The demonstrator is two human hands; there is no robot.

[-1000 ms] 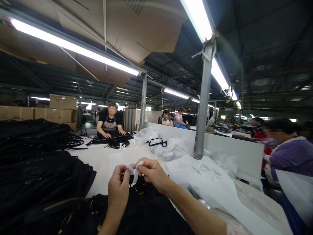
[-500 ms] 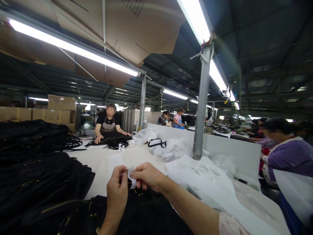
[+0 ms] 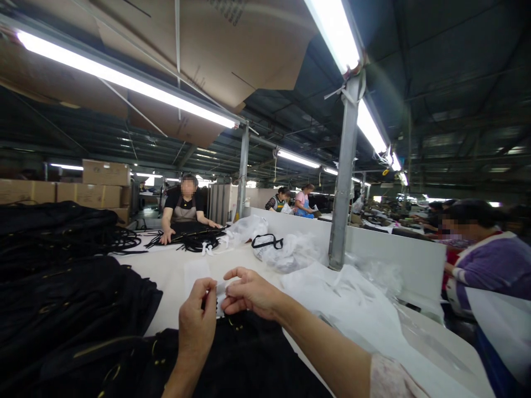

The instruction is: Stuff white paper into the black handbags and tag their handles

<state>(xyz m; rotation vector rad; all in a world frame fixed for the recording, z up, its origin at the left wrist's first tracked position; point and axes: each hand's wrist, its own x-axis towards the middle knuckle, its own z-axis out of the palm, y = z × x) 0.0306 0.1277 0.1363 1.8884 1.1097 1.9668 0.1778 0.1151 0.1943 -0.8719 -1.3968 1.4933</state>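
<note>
My left hand (image 3: pixel 198 318) pinches a small white piece of paper or cloth (image 3: pixel 220 292) between thumb and fingertips. A dark, jagged-edged bit shows beside that grip, too small to name. Just to the right is my right hand (image 3: pixel 249 296), its index finger raised apart from the others; nothing shows between its fingers, though its fingertips are close to the white piece. Below both hands lies black fabric with small gold-coloured fittings (image 3: pixel 249 354), apparently a bag.
Black goods (image 3: pixel 74 298) are heaped on the left. Crumpled clear plastic (image 3: pixel 290 251) and white sheeting (image 3: pixel 352 301) cover the right of the white table (image 3: pixel 166 276). A metal post (image 3: pixel 344 177) rises by a low partition (image 3: pixel 394 257). Across the table, a co-worker (image 3: pixel 186 207) handles black pieces.
My right hand's fingers have parted from their pinch on the white piece, with the index finger lifting. My left hand keeps its hold and has barely moved.
</note>
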